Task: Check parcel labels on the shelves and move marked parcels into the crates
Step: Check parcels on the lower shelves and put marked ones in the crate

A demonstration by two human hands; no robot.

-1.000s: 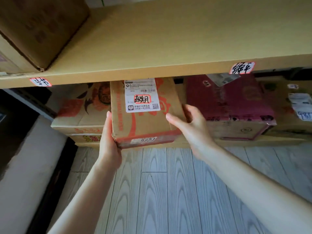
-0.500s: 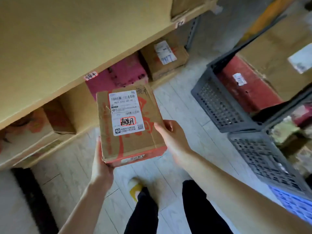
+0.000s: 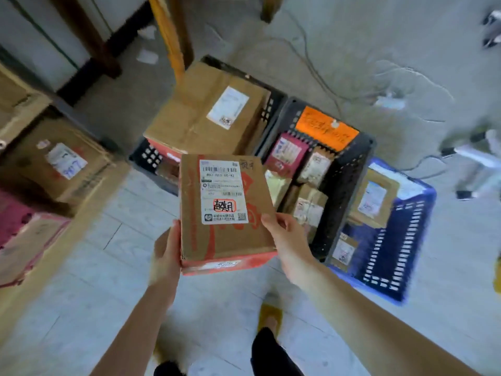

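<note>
Left hand point(image 3: 165, 256) and right hand point(image 3: 287, 240) clasp the red-stamped parcel point(image 3: 225, 232), now pulled clear of the shelf point(image 3: 81, 223). The black crate point(image 3: 344, 185) waits at one o'clock, likely its destination.

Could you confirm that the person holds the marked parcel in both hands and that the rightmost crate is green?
Not quite: the head view shows the rightmost crate is blue, not green. The left hand and right hand do hold the marked parcel.

Pale wood-grain floor point(image 3: 81, 308), grey concrete point(image 3: 366, 33) beyond, loose cables point(image 3: 309, 65), white wall point(image 3: 24, 20)
</note>
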